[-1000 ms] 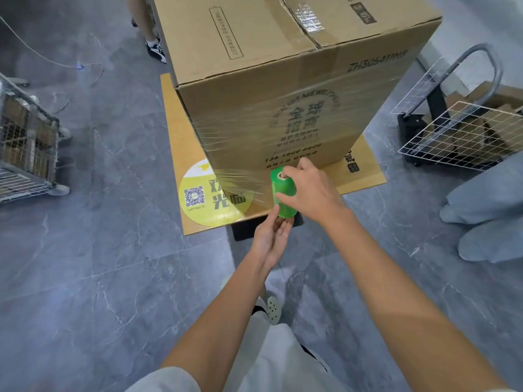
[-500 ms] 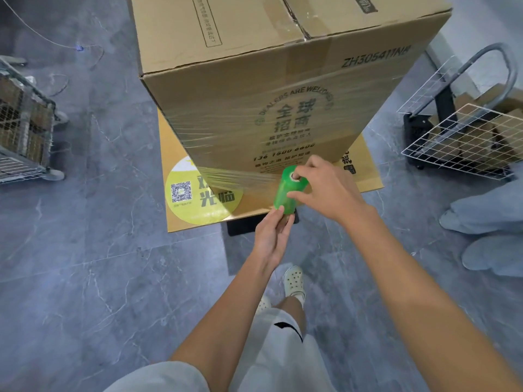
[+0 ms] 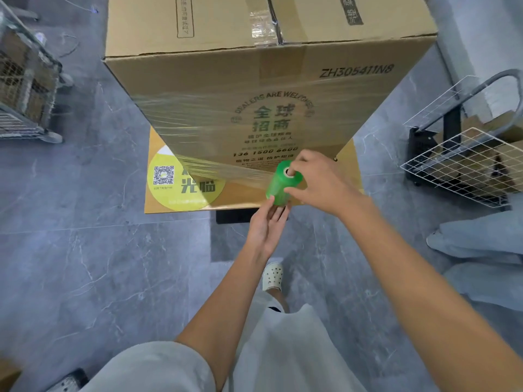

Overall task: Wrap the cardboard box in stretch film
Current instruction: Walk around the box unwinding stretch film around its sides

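Closest to the lens, pale shorts and one white clog (image 3: 273, 275) on the grey floor tiles (image 3: 85, 264). Up from there, two bare forearms reaching forward. Next out, left hand (image 3: 266, 227), fingers straight and relaxed, propping the lower end of the green stretch film roll (image 3: 280, 183) from beneath, thumb against its side. Just above, right hand (image 3: 319, 185) clamped over the roll's top end, thumb down the side, one fingertip seemingly at the core hole, though hard to be sure from this angle. Roll slightly tilted, held in the air in front of the box's lower face. Off the roll to the left, a taut sheet of clear film (image 3: 226, 171), running to the box's near left corner. Behind that, the cardboard box (image 3: 283, 80) itself: tall, upright, taped along the top seam, printed face toward the camera, shiny film bands already across its middle and lower part. Underneath, a flat cardboard sheet (image 3: 240, 199) with a round yellow sticker (image 3: 169, 196), all on a dark base (image 3: 235, 217). Further out on the right, a white wire basket trolley (image 3: 467, 165) and pale sacks (image 3: 481, 244); far left, a wire cage cart (image 3: 25, 80).
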